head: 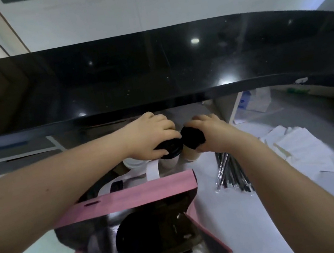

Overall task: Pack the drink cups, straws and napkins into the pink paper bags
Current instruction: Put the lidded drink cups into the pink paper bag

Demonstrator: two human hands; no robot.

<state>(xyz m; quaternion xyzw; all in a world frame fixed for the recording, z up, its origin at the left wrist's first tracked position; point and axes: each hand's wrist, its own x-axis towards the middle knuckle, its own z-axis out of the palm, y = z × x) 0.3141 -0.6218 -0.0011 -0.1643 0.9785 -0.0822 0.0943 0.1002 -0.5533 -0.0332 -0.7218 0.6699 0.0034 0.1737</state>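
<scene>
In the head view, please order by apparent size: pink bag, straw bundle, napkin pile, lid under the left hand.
1. pink bag (nearest the camera, which enlarges it)
2. napkin pile
3. straw bundle
4. lid under the left hand, partly covered

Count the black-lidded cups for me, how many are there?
3 black-lidded cups: the white cup gripped by the left hand, the brown cup held in the right hand, the bagged cup inside the pink bag. Others may be hidden.
</scene>
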